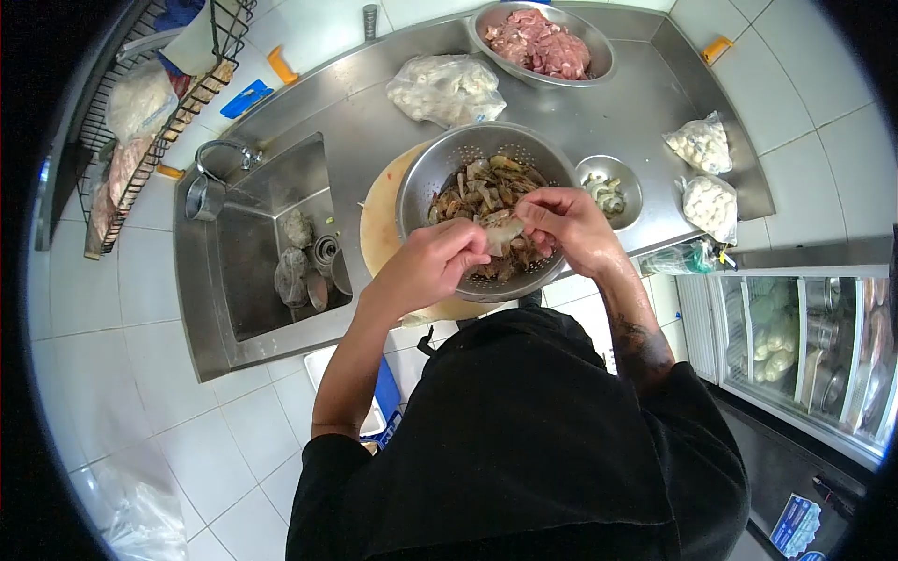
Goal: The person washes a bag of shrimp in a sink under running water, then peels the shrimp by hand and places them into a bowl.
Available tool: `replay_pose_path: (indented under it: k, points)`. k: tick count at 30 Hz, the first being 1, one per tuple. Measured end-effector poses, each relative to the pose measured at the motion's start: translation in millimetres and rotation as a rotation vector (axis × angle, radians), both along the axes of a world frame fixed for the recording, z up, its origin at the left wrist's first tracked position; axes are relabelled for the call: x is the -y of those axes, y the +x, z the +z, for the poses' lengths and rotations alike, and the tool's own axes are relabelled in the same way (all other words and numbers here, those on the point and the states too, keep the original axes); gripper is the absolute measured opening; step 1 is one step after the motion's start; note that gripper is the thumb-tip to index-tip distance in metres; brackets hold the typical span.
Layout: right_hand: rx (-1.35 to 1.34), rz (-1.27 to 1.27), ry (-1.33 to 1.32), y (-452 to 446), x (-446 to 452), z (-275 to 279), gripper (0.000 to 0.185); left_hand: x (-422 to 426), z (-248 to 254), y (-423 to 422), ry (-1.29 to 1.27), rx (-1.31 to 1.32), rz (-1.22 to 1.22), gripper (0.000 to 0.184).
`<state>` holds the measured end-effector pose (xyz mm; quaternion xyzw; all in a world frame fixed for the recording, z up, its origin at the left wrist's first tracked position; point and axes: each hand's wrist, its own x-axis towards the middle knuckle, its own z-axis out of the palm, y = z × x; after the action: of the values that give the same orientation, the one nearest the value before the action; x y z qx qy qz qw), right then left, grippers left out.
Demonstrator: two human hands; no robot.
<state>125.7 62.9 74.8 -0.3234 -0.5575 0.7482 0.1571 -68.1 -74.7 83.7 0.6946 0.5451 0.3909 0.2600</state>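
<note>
While the left hand point(443, 254) and right hand point(568, 227) pinched a pale, translucent shrimp point(505, 236) between them, the round perforated steel colander point(409, 194) of brown unpeeled shrimp point(470, 194) stood beneath, at the grey steel bench's point(360, 105) front edge.

Single head-worn view, looking forward and steeply down over the counter point(365, 103), wide-angle, dark-cornered

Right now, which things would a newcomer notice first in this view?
Both bare hands, left and right, working over a big perforated bowl of shrimp, stand out at the centre. Beyond it, near the far edge of the steel counter, a metal bowl of pink raw meat also catches the eye.
</note>
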Motion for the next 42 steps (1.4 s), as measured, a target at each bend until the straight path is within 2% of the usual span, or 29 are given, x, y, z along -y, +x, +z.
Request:
replay_pose_path:
  k: [4, 6, 8, 10, 12, 14, 16, 19, 20, 22, 25, 28, 30, 31, 33, 34, 36, 37, 38, 39, 41, 42]
  points:
    - [0.066, 0.077, 0.315, 13.5, -15.9, -3.5, 0.017, -0.4, -12.0, -8.2, -0.069, 0.089, 0.064, 0.019]
    - [0.093, 0.092, 0.34, 12.3, -16.8, -4.1, 0.015, -8.9, -14.5, -9.8, -0.068, 0.067, 0.09, 0.024]
    - [0.08, 0.097, 0.376, 8.3, -18.8, -5.2, 0.014, -23.1, -29.8, -9.6, 0.067, 0.008, 0.169, 0.032]
    - [0.032, 0.093, 0.419, -0.1, -17.8, -11.7, 0.013, -30.8, -44.0, -3.0, 0.058, 0.083, 0.217, 0.037]
    - [-0.022, 0.051, 0.4, -11.0, -15.2, -20.2, 0.014, -35.9, -51.9, 5.8, -0.095, 0.294, 0.233, 0.038]
    - [-0.081, 0.017, 0.343, -17.9, -12.9, -25.4, 0.013, -37.6, -53.3, 14.3, -0.219, 0.385, 0.331, 0.033]
    - [-0.117, -0.017, 0.485, -22.9, -9.7, -26.7, 0.012, -38.6, -61.5, 16.5, -0.253, 0.568, 0.352, 0.023]
    - [-0.108, -0.052, 0.704, -23.8, -7.6, -33.3, 0.013, -37.9, -62.2, 28.9, -0.288, 0.931, 0.468, 0.022]
    - [-0.099, -0.056, 0.779, -25.1, -7.5, -34.9, 0.013, -38.9, -59.8, 29.2, -0.34, 0.96, 0.5, 0.022]
    - [-0.198, -0.03, 0.752, -23.2, -7.5, -35.0, 0.015, -41.5, -55.2, 26.6, -0.442, 1.016, 0.566, 0.021]
    - [-0.245, -0.035, 0.636, -13.3, -11.0, -31.0, 0.017, -47.5, -66.8, 12.9, -0.567, 0.797, 0.464, 0.023]
    - [-0.237, -0.066, 0.596, 5.1, -28.1, -28.4, 0.016, -50.0, -66.2, 12.2, -0.552, 0.49, 0.42, 0.025]
    - [-0.137, -0.13, 0.762, 23.2, -41.2, -22.5, 0.017, -53.0, -68.9, 13.9, -0.314, 0.111, 0.374, 0.026]
    - [-0.08, -0.148, 0.763, 36.7, -49.5, -19.3, 0.017, -52.3, -70.8, 11.6, -0.194, -0.083, 0.373, 0.026]
    - [-0.048, -0.28, 0.843, 68.0, -73.6, -36.4, 0.019, -53.1, -83.9, 13.8, -0.028, -0.175, 0.402, 0.023]
    - [-0.042, -0.349, 0.934, 80.8, -86.4, -42.7, 0.021, -51.9, -81.5, 13.4, -0.072, -0.139, 0.372, 0.024]
    - [0.091, -0.447, 0.782, 107.5, -114.4, -67.5, 0.021, -50.4, -81.4, 14.3, -0.011, -0.146, 0.424, 0.04]
    - [0.186, -0.402, 0.756, 109.8, -123.9, -78.2, 0.031, -45.1, -75.9, 7.2, 0.046, -0.094, 0.4, 0.039]
    - [0.376, -0.363, 0.768, 107.2, -128.0, -78.4, 0.039, -39.7, -75.8, -3.9, -0.131, -0.115, 0.331, 0.039]
    - [0.574, -0.32, 1.023, 114.9, -137.0, -101.8, 0.043, -36.0, -78.6, -16.7, -0.297, -0.122, 0.255, 0.039]
    - [0.767, -0.265, 1.176, 128.6, -137.3, -124.0, 0.049, -19.7, -89.2, -43.6, -0.234, 0.004, 0.218, 0.036]
    - [0.719, -0.349, 1.069, 133.9, -131.3, -125.3, 0.047, -11.1, -92.5, -61.8, -0.201, 0.062, 0.192, 0.035]
